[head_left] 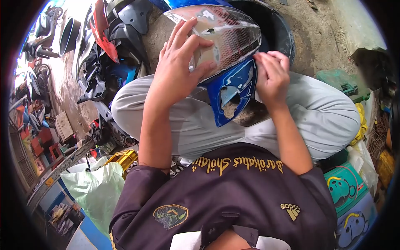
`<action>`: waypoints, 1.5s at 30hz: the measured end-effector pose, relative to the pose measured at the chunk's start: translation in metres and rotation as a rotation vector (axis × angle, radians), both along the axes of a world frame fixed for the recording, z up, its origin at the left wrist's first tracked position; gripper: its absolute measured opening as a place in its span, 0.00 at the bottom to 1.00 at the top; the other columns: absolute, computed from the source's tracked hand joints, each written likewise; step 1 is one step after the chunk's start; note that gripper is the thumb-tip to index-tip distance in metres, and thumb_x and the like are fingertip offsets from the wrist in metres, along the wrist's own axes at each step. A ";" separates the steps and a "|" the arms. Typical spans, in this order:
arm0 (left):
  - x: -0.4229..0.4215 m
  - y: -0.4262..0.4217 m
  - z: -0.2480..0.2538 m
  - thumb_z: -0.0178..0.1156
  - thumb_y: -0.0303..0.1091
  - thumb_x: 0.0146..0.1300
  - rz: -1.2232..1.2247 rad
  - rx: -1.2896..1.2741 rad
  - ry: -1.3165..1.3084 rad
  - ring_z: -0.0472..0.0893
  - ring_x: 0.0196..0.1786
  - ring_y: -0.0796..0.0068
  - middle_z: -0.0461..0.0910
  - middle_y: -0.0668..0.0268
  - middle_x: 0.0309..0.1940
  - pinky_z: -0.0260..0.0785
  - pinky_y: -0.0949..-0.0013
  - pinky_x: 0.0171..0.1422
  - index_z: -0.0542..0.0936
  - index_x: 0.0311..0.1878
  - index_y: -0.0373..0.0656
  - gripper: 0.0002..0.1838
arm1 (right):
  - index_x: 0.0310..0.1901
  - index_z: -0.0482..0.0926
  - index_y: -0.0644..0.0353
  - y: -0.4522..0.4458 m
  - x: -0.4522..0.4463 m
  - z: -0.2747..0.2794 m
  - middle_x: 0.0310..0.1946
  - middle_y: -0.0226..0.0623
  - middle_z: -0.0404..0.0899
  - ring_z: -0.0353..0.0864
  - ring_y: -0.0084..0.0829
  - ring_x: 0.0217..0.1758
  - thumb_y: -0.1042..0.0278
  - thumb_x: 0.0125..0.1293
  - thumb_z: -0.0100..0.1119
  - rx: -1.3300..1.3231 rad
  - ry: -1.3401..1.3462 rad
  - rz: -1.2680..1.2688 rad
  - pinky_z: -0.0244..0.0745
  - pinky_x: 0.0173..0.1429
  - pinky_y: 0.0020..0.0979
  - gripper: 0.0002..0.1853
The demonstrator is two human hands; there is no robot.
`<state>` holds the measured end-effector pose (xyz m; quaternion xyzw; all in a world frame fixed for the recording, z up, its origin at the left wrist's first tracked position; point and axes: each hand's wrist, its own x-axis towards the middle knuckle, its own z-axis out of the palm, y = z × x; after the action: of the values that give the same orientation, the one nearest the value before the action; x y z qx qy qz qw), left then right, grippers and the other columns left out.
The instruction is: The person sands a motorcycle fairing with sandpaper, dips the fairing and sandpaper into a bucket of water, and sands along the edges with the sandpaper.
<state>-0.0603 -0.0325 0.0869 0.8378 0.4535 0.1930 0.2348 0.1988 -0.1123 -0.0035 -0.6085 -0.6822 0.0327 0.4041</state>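
Across my lap lies a glossy blue motorcycle fairing (223,104) with a cut-out opening near its lower tip. A pale, shiny panel (227,35) with a dark red honeycomb pattern covers its upper part; whether this is film or hard plastic I cannot tell. My left hand (183,62) rests on the panel's left side, fingers spread and thumb apart. At the right edge, where patterned panel and blue plastic meet, my right hand (273,77) has its fingers curled and pinched against the fairing's rim. Its fingertips are partly hidden.
A black tub (285,35) stands behind the fairing. Red and black motorcycle body parts (104,33) are piled at the left. A white plastic bag (98,193) and yellow crate (123,160) sit lower left. Green cases (343,85) and a teal box (346,183) are at the right.
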 end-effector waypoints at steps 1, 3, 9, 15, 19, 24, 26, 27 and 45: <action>0.002 0.003 0.001 0.81 0.38 0.61 -0.002 0.006 0.004 0.59 0.90 0.44 0.65 0.54 0.86 0.58 0.41 0.86 0.86 0.61 0.48 0.25 | 0.48 0.93 0.57 -0.005 -0.006 0.008 0.52 0.32 0.93 0.84 0.43 0.59 0.72 0.70 0.71 0.023 -0.002 0.068 0.75 0.66 0.45 0.08; -0.004 0.005 0.002 0.81 0.38 0.61 0.002 0.003 0.012 0.59 0.90 0.44 0.65 0.54 0.87 0.58 0.41 0.87 0.86 0.61 0.48 0.26 | 0.48 0.93 0.56 -0.013 -0.024 0.020 0.51 0.32 0.93 0.84 0.44 0.58 0.73 0.70 0.70 0.039 0.049 0.167 0.76 0.65 0.44 0.08; -0.004 0.004 0.004 0.82 0.40 0.61 -0.002 -0.003 0.026 0.60 0.90 0.44 0.65 0.54 0.87 0.58 0.41 0.86 0.86 0.62 0.49 0.26 | 0.48 0.91 0.59 -0.003 -0.004 0.010 0.52 0.31 0.92 0.84 0.41 0.58 0.73 0.70 0.70 0.050 -0.042 0.093 0.76 0.65 0.45 0.08; -0.006 0.002 0.003 0.81 0.41 0.62 0.009 -0.005 0.031 0.61 0.89 0.44 0.66 0.54 0.86 0.57 0.40 0.87 0.86 0.62 0.51 0.25 | 0.50 0.91 0.60 0.001 -0.003 0.012 0.53 0.34 0.91 0.83 0.44 0.60 0.74 0.72 0.66 -0.023 -0.030 0.019 0.75 0.66 0.45 0.09; -0.003 0.006 0.004 0.81 0.42 0.62 0.018 0.004 0.057 0.61 0.90 0.46 0.66 0.56 0.86 0.55 0.34 0.86 0.86 0.61 0.52 0.25 | 0.52 0.90 0.61 -0.014 -0.026 0.017 0.54 0.35 0.91 0.85 0.43 0.58 0.74 0.69 0.70 0.039 0.045 0.142 0.75 0.65 0.45 0.11; -0.001 0.001 0.006 0.81 0.44 0.62 0.063 -0.002 0.098 0.60 0.91 0.50 0.66 0.61 0.87 0.51 0.21 0.84 0.87 0.61 0.55 0.24 | 0.51 0.90 0.60 -0.013 -0.022 0.017 0.53 0.33 0.91 0.84 0.42 0.58 0.74 0.70 0.69 0.035 -0.024 0.126 0.75 0.65 0.45 0.10; 0.005 -0.002 0.005 0.81 0.44 0.62 0.061 0.012 0.083 0.59 0.91 0.51 0.66 0.62 0.87 0.49 0.16 0.83 0.87 0.61 0.56 0.24 | 0.50 0.91 0.62 -0.006 -0.009 0.013 0.48 0.39 0.93 0.86 0.47 0.53 0.77 0.73 0.68 0.018 0.040 0.006 0.81 0.62 0.44 0.08; 0.008 -0.002 0.004 0.81 0.45 0.62 0.066 0.008 0.079 0.58 0.92 0.52 0.67 0.63 0.87 0.48 0.14 0.82 0.87 0.61 0.57 0.24 | 0.51 0.91 0.62 -0.010 -0.015 0.016 0.49 0.39 0.93 0.86 0.47 0.53 0.77 0.72 0.69 0.007 0.038 0.040 0.81 0.62 0.44 0.09; 0.024 -0.006 0.006 0.83 0.45 0.58 0.105 0.064 0.177 0.62 0.90 0.56 0.68 0.66 0.86 0.47 0.15 0.81 0.89 0.60 0.60 0.25 | 0.50 0.91 0.60 -0.014 -0.016 0.017 0.52 0.35 0.92 0.84 0.44 0.59 0.76 0.67 0.67 -0.039 0.068 0.079 0.74 0.64 0.47 0.11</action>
<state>-0.0368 -0.0385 0.0929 0.8339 0.5092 0.1447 0.1564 0.1824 -0.1262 0.0136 -0.5872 -0.6908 0.0825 0.4137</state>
